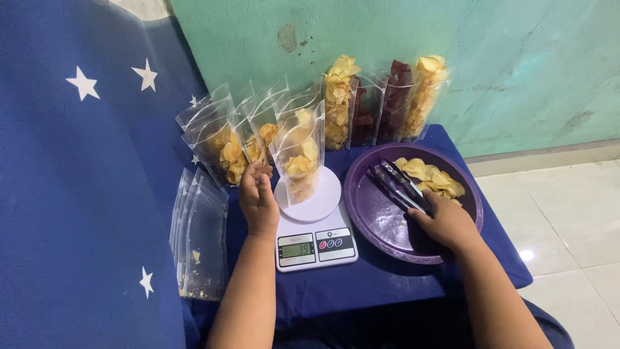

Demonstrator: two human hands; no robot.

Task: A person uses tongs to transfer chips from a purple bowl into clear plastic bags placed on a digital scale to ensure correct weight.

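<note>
Pouch of yellow chips [301,158] upright on round white pan of kitchen scale [314,223], clear plastic, top open, partly filled. Scale on blue-covered table [387,278], small display and buttons at near edge

Left hand [258,200] raised just left of pouch, fingers loosely curled, thumb and fingertips close to pouch's side; contact with plastic hard to tell, nothing clearly held

Right hand [447,223] resting inside purple bowl [368,213], closed round handle end of dark tongs [400,187]. Tongs' arms lying close together, tips pointing up-left across bowl floor, no chip seen between them. Loose yellow chips [431,176] heaped at far side of bowl, just beyond tongs

Behind left hand, cluster of open clear pouches [229,139], some holding a few yellow chips in bottom. Further back against green wall [361,32], row of filled pouches [381,100] standing upright: yellow chips at both ends, dark reddish ones between

Flat empty pouches [200,236] stacked at left edge of table, crumbs at lower ends. Blue cloth with white stars [84,161] hanging at left. Pale floor tiles [568,213] at right
</note>
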